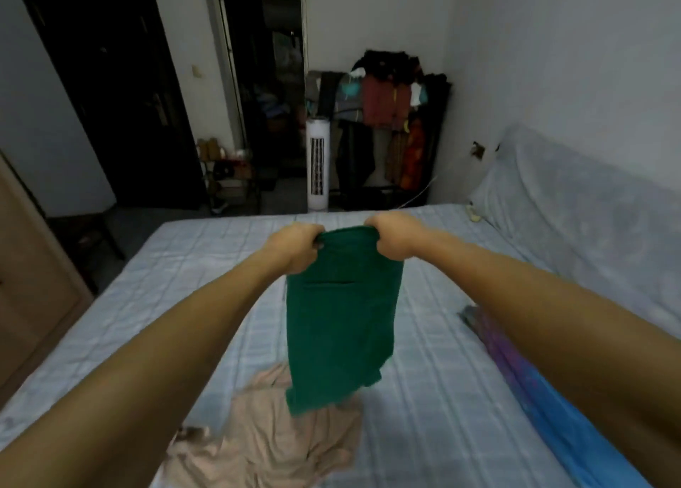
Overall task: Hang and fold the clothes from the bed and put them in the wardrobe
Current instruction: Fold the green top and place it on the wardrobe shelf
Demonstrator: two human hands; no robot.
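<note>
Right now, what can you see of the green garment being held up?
The green garment looks like shorts or folded trousers in dark green cloth, with a slit pocket near the top. It hangs down, gripped at its upper corners by the left hand and right hand, above the bed. Whether its hem touches the beige garment below is unclear.

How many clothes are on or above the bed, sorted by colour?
Green: 1, the green garment, held by the left hand and right hand.
Beige: 1, the beige garment, lying on the bed.
Blue and purple: 1, the blue-purple cloth, seemingly one piece.
Total: 3
</note>
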